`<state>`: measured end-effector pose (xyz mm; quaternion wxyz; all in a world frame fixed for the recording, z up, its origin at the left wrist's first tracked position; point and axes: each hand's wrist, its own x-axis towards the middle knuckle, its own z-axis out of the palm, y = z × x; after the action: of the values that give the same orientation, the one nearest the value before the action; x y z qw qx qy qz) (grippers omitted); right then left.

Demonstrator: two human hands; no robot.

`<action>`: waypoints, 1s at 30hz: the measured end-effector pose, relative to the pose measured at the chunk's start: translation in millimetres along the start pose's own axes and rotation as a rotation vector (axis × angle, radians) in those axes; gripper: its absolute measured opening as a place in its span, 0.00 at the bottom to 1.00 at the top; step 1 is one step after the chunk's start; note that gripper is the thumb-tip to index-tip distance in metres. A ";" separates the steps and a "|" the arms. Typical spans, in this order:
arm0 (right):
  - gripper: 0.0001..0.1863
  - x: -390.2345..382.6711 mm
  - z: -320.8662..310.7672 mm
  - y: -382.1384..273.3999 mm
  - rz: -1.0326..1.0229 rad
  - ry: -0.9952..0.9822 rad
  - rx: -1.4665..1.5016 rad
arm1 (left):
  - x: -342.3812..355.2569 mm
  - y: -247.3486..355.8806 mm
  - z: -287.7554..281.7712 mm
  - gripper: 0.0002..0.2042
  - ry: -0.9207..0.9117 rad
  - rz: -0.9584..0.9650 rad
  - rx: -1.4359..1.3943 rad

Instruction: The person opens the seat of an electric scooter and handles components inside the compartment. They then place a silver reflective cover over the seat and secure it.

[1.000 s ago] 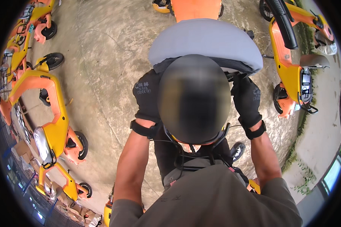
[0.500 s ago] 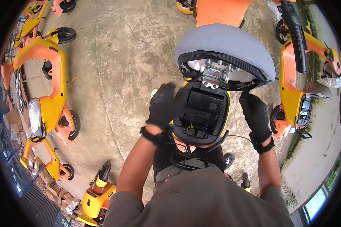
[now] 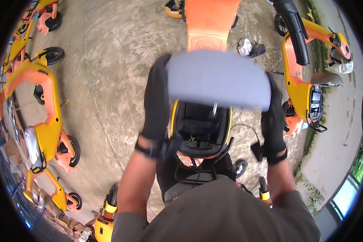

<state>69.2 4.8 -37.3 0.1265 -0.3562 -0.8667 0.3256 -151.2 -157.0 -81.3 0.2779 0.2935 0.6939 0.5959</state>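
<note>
**Both gloved hands on the grey seat, compartment open beneath**

Here we are looking straight down: the left hand [image 3: 156,101], in a black glove, runs up along the left edge of the grey seat [image 3: 218,78], fingers wrapped around its side and gripping it. On the other side the right hand [image 3: 273,121], gloved the same, clasps the seat's right edge. The seat itself is blurred, held up between the two hands, just above the open black compartment [image 3: 201,127] of the yellow scooter body [image 3: 174,117]. Cables and dark parts show inside that compartment, though the detail is hard to make out. Ahead of the seat sits an orange scooter panel [image 3: 209,22]. Out to the left on the concrete floor [image 3: 105,80] stand more orange-and-yellow scooters [image 3: 42,105], and to the right another yellow scooter [image 3: 300,76] with a black saddle, well apart from the hands
</note>
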 end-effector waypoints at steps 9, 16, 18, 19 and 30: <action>0.29 -92.4 13.9 3.7 0.675 -0.185 0.549 | -126.1 -1.8 -16.1 0.34 -0.147 -0.398 0.341; 0.28 -39.7 -14.9 63.4 0.954 -0.411 0.886 | -110.1 3.8 -17.5 0.28 -0.036 -0.877 -0.187; 0.25 -28.8 -2.1 100.4 0.904 -0.456 0.872 | -110.1 4.4 -19.7 0.28 -0.013 -0.901 -0.271; 0.25 -13.2 9.6 110.7 0.886 -0.490 0.819 | -111.3 4.4 -20.9 0.28 0.021 -0.923 -0.347; 0.40 136.8 108.7 91.0 -0.063 -1.081 0.421 | -107.7 13.0 -7.5 0.32 0.111 -1.065 -0.272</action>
<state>-29.0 97.5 -180.7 -0.2563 -0.0806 -0.7351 0.6225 -83.2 -240.0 -63.6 0.5393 -0.1684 0.6768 0.4719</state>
